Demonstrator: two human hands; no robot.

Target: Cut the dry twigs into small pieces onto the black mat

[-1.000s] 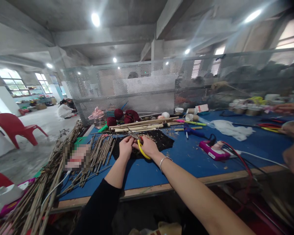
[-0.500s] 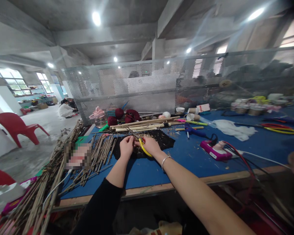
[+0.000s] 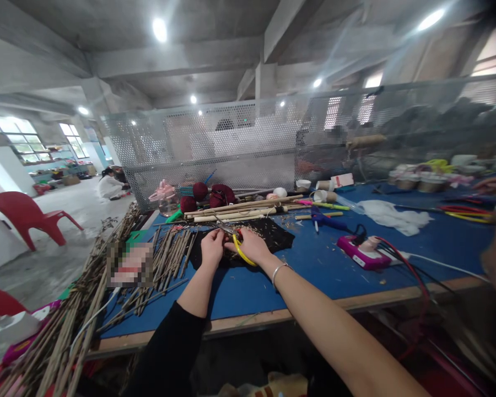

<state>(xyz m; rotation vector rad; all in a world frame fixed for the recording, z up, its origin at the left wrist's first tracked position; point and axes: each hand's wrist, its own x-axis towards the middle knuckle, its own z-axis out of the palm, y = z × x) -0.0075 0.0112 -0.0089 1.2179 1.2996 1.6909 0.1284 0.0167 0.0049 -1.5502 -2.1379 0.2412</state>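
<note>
Lots of short sticks lay toward the left edge of the table, and long sticks poked past its near left corner. Over a black cloth, the right hand gripped yellow-handled scissors. The left hand was closed just beside it, I couldn't see on what. Wide blue room ran from the cloth to the near edge.

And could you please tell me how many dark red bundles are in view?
3 that I can make out: a left bundle, a middle bundle and a right bundle, clustered behind the pale sticks on the blue table. More may be hidden.
</note>
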